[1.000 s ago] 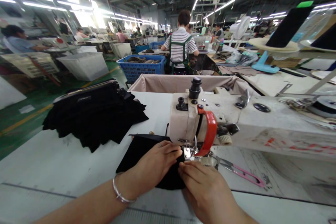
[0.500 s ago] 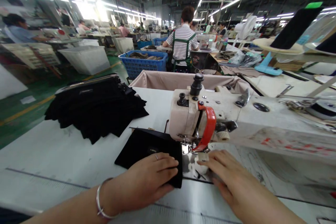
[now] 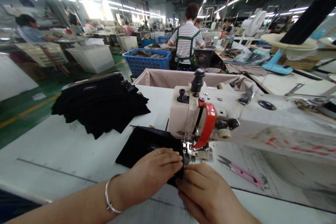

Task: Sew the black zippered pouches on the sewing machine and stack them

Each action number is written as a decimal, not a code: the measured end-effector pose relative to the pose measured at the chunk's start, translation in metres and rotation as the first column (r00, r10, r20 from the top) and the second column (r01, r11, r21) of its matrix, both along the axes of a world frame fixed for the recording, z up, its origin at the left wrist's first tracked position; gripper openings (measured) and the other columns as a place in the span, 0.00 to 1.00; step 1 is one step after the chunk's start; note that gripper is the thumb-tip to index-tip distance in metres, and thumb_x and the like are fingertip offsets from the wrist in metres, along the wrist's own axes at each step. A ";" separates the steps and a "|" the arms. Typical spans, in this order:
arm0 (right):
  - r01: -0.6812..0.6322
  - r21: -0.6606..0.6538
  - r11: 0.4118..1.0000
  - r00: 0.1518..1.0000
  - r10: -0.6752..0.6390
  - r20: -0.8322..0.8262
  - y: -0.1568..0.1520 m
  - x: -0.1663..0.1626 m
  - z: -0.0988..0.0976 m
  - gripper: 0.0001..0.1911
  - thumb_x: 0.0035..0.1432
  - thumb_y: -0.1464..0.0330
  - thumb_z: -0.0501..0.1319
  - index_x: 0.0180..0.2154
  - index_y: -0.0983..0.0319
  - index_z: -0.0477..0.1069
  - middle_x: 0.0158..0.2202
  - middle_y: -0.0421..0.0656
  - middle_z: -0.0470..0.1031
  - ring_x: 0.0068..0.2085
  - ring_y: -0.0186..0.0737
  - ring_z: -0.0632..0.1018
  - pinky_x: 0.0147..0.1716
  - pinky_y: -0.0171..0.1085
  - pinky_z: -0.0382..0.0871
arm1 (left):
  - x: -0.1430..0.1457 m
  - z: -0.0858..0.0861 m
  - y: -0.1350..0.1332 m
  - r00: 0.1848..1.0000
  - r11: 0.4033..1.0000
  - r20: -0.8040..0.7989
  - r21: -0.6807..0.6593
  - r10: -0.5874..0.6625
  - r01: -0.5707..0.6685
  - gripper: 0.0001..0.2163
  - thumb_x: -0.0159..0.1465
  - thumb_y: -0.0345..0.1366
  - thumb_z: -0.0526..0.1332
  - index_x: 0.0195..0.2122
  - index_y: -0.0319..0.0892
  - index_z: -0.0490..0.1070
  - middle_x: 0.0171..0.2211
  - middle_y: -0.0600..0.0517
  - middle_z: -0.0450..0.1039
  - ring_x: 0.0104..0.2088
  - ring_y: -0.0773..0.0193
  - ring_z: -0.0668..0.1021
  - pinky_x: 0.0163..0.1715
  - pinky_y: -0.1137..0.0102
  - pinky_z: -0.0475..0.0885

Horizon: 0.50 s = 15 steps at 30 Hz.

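Head view: my right hand [image 3: 207, 192] has come back from the bare surface [image 3: 65, 154] beside the needle plate and now pinches the black fabric piece's [image 3: 147, 143] near edge, so feeding resumes. My left hand [image 3: 154, 173] presses flat on it. The piece lies matte and dark beneath the sewing machine [image 3: 210, 119].

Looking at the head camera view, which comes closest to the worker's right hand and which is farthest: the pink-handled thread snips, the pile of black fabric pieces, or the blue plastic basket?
From the right hand:
1. Pink-handled thread snips, just to its right on the white table.
2. Pile of black fabric pieces, up on the table's left side.
3. Blue plastic basket, on the floor beyond the table's far edge.
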State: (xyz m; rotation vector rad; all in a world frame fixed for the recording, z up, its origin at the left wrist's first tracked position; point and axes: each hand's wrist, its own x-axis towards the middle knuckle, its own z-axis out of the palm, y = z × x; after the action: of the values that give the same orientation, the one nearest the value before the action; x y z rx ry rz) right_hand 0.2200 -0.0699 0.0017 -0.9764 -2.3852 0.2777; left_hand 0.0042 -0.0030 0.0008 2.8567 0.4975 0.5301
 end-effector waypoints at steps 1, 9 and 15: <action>0.005 0.001 1.000 1.000 -0.005 0.003 0.000 -0.001 -0.001 0.09 0.62 0.73 0.57 0.42 0.60 0.73 0.38 0.42 0.77 0.46 0.40 0.76 0.46 0.39 0.71 | 0.000 -0.004 -0.001 0.999 1.000 -0.046 0.023 -0.013 0.014 0.12 0.71 0.27 0.51 0.54 0.36 0.66 0.55 0.48 0.70 0.58 0.64 0.69 0.64 0.65 0.61; 0.007 0.093 0.996 0.999 -0.004 -0.034 0.005 -0.002 -0.011 0.12 0.61 0.74 0.59 0.46 0.60 0.73 0.35 0.41 0.78 0.43 0.41 0.77 0.42 0.40 0.73 | 0.005 0.002 0.011 0.983 0.997 -0.171 0.031 -0.068 0.074 0.11 0.70 0.28 0.55 0.53 0.36 0.67 0.52 0.47 0.71 0.56 0.62 0.70 0.63 0.66 0.61; 0.036 0.109 0.993 0.998 -0.031 -0.048 0.008 -0.002 -0.009 0.15 0.60 0.75 0.58 0.48 0.61 0.73 0.39 0.42 0.79 0.45 0.43 0.77 0.43 0.41 0.74 | 0.009 0.003 0.027 0.983 0.990 -0.132 0.046 -0.127 0.134 0.07 0.70 0.26 0.53 0.44 0.37 0.71 0.46 0.51 0.74 0.51 0.68 0.73 0.60 0.70 0.64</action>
State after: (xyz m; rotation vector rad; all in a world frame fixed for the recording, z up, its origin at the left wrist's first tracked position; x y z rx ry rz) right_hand 0.2176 -0.0615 -0.0072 -0.9479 -2.3133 0.1531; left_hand 0.0136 0.0243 0.0040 2.9629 0.3160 0.3435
